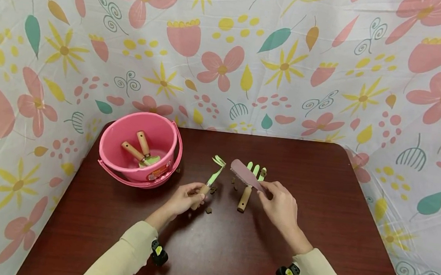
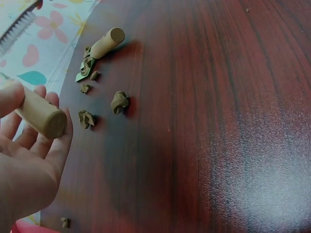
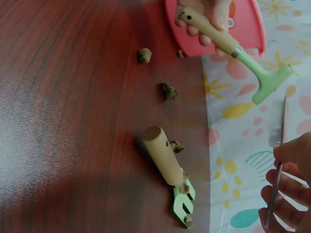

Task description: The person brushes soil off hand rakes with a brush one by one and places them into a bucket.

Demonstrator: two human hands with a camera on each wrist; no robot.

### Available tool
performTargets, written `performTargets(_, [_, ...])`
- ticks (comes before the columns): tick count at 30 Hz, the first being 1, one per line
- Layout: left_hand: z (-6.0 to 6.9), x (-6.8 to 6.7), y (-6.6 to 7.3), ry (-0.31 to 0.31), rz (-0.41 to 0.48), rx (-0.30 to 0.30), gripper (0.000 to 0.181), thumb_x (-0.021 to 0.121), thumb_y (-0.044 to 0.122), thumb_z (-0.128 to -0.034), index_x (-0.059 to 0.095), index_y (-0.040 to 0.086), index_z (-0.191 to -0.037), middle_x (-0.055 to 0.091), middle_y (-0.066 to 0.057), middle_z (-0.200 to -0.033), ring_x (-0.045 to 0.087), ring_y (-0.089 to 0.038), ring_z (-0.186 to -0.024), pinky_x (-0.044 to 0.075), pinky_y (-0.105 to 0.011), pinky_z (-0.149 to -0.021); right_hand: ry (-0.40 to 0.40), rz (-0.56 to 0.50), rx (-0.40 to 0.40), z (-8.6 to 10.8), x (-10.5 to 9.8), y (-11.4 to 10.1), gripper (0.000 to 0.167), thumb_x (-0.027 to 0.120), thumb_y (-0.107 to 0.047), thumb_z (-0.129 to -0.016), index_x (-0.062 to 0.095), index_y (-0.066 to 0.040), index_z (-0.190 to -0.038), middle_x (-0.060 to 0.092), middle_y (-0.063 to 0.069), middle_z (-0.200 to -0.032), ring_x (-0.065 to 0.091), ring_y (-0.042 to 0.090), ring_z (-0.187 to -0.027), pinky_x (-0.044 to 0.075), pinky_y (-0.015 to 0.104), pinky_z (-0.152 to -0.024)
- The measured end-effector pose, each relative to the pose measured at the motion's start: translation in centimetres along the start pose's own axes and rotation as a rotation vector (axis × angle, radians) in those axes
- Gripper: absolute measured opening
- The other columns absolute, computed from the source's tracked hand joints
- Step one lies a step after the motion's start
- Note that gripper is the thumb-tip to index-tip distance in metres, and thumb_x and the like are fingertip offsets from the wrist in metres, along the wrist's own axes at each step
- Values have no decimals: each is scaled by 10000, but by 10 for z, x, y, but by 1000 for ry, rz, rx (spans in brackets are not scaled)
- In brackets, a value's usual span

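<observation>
My left hand grips the wooden handle of a small garden rake, its light green head raised off the table. In my right hand, fingers and thumb pinch the end of a flat mauve brush. The brush's pale bristles are turned toward the rake head, and a small gap separates them in the right wrist view. Below the brush lies a green hand fork with a wooden handle, brown crumbs on its tines. Brown lumps are scattered beside it.
A pink bucket stands at the back left, with two wooden-handled green tools inside. The dark wooden table ends at a flowered cloth behind and at both sides. Another brown crumb lies near the bucket.
</observation>
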State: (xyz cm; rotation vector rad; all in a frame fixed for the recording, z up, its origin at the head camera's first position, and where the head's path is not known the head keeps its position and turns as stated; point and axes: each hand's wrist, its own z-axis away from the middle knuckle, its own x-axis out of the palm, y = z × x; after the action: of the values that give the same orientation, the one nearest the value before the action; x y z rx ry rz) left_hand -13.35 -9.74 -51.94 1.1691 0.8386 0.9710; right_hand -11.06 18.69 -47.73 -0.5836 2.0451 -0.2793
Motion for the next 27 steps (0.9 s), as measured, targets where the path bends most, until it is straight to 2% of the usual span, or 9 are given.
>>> performTargets(6, [-1, -2, -6, -114, 21, 3, 380, 521, 64, -921, 463, -45, -1280, 557, -339, -1103, 640, -205, -843, 511, -440, -749, -24, -27, -21, -6, -4, -1, 247, 738, -163, -739, 712, -170, -984, 649, -43, -836, 471, 72, -565, 362, 267, -481])
performTargets(9, [0, -2, -7, -163, 38, 12, 393, 507, 59, -926, 440, -58, -1295, 540, -370, -1120, 635, -211, -863, 506, -435, -768, -39, -48, -37, -8, -5, -3, 242, 737, -165, -747, 711, -165, -988, 644, -43, -828, 479, 90, -560, 350, 250, -480])
performTargets(13, [0, -4, -9, -213, 56, 24, 400, 493, 42, -928, 417, -80, -1302, 539, -383, -1114, 625, -280, -897, 498, -447, -785, -65, -92, -67, -10, -7, -5, 232, 738, -156, -754, 711, -159, -984, 637, -42, -814, 515, 111, -587, 371, 248, -497])
performTargets(17, [-1, -5, -11, -249, 64, 18, 391, 483, 47, -935, 418, -69, -1304, 540, -380, -1114, 602, -358, -948, 484, -481, -808, -103, -124, -80, -13, -9, -8, 221, 737, -156, -759, 714, -171, -979, 625, -55, -797, 507, 69, -615, 389, 243, -519])
performTargets(21, [-2, -6, -12, -271, 65, 4, 394, 476, 61, -942, 416, -49, -1316, 528, -384, -1134, 567, -436, -1005, 489, -450, -807, -138, -131, -82, -16, -11, -9, 221, 737, -150, -760, 714, -170, -979, 616, -65, -789, 489, 57, -620, 381, 234, -528])
performTargets(27, [-2, -8, -14, -278, 55, -4, 405, 468, 75, -949, 406, -52, -1328, 524, -382, -1142, 570, -445, -996, 498, -390, -782, -183, -172, -107, -21, -13, -11, 230, 743, -154, -755, 713, -164, -983, 599, -67, -772, 493, 56, -622, 384, 220, -529])
